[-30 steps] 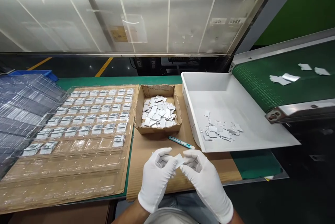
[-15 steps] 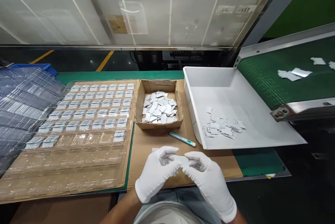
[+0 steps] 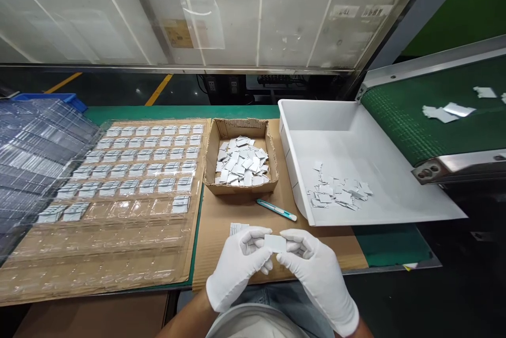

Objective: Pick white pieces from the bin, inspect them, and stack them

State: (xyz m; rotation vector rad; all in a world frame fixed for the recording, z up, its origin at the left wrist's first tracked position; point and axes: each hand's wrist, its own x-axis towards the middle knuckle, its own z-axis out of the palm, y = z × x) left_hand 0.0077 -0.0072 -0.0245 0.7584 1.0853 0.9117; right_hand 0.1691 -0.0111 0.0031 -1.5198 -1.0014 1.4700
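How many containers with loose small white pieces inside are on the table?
2. The brown cardboard box sits in the middle, behind the gloved hands; the large white plastic tray stands to its right, below the green conveyor belt. None seems hidden.

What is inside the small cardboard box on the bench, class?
The cardboard box holds a loose heap of small white pieces, overlapping at all angles. They cover most of its floor, so whatever lies under the heap is hidden.

Small white piece now flatter, squarer between both hands' fingers, seemingly turned from its earlier tilt.
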